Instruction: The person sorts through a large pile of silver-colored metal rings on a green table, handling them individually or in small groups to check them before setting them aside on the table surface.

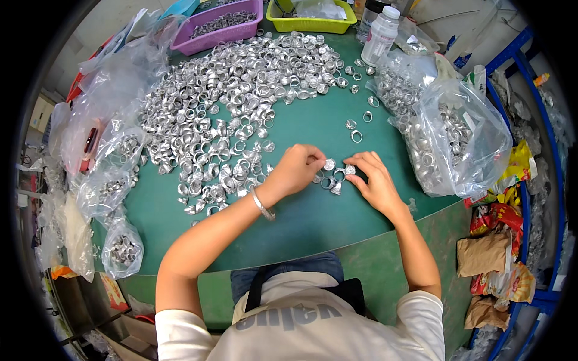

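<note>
My left hand point(296, 168), a metal bangle on its wrist, pinches a silver-coloured ring point(329, 163) between thumb and fingertips just above the green tabletop point(289, 231). Facing it, my right hand point(376, 179) rests on the table, its thumb and fingers closed round another ring point(350, 170). Between the two hands lie a few loose rings point(336, 188), some partly hidden by the left fingers. To the left and beyond spreads a big heap of similar rings point(211, 114). Beyond my right hand a few single rings point(356, 136) lie scattered.
Clear bags of rings stand at the right point(427, 150) and left point(123, 249). At the back are a purple basket point(180, 37) of small metal pieces, a yellow-green basket point(313, 25) and a white bottle point(380, 39). A blue metal rack point(524, 210) stands right of the table.
</note>
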Tool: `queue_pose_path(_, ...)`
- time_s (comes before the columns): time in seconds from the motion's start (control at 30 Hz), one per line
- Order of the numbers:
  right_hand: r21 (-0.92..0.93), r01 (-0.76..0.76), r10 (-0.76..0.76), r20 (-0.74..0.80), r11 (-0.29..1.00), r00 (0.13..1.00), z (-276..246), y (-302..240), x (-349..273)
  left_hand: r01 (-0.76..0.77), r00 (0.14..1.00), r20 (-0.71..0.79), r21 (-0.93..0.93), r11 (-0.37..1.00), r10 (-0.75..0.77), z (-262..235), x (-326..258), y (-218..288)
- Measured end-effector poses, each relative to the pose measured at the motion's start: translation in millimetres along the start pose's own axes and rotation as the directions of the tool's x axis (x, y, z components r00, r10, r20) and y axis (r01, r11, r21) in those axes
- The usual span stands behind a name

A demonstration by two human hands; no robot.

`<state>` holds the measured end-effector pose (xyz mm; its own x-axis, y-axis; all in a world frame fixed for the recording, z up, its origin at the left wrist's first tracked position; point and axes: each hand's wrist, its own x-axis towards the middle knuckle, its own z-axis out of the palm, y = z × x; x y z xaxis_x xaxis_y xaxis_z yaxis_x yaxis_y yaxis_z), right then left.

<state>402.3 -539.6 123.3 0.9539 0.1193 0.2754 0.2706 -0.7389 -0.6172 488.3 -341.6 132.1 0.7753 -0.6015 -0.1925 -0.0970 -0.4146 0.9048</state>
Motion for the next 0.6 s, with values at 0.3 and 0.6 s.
queue_pose_path(0.3, -0.108, 0.001, 0.001, 0.019, 0.994, 1.000, -2, -2, 0, -0.319, 0.886, -0.199, 0.396, 0.861, 0.419, -3, -10, -2)
queue_pose_path(0.6, -0.022, -0.023, 0.026, 0.136, 0.999, 0.990, -3, -14, -2, -0.291, 0.909, -0.127, 0.484, 0.825, 0.396, -5, -74, -2)
